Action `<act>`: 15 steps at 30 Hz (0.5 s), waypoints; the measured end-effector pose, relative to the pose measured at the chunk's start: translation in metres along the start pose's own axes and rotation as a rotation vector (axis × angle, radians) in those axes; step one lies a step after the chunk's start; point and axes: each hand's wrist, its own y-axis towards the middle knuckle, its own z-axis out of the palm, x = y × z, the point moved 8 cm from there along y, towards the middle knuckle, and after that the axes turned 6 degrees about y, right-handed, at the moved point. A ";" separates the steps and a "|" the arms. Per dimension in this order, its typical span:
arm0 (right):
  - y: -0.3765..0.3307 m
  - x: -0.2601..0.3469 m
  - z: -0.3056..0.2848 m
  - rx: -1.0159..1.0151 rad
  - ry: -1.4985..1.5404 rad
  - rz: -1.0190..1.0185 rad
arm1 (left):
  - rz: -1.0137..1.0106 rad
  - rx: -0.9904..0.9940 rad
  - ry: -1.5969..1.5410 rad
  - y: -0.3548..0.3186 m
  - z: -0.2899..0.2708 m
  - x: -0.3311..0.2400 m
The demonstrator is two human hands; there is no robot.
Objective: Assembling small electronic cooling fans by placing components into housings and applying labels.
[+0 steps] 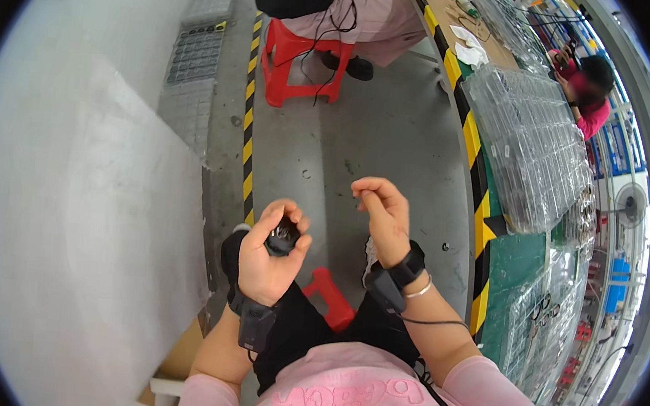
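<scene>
My left hand [270, 264] is palm up, its fingers curled round a small round black part [282, 238] with a shiny middle. To the right of it and a little farther out, my right hand [385, 215] is raised in a pinch, thumb against the fingers. A tiny dark speck shows at those fingertips, too small to name. The two hands are apart, both above my lap. Each wrist wears a black strapped device, and a cable runs from the right one.
A workbench edged with yellow-black tape [480, 215] runs along my right, bearing stacked clear plastic trays [528, 143]. A white panel [95, 208] stands on my left. Ahead, a person sits on a red stool [299, 67]. Another person in pink [595, 117] is beyond the bench.
</scene>
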 end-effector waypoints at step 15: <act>0.149 -0.343 -0.169 -0.448 0.251 0.641 | -0.232 -0.446 0.361 0.158 -0.174 0.000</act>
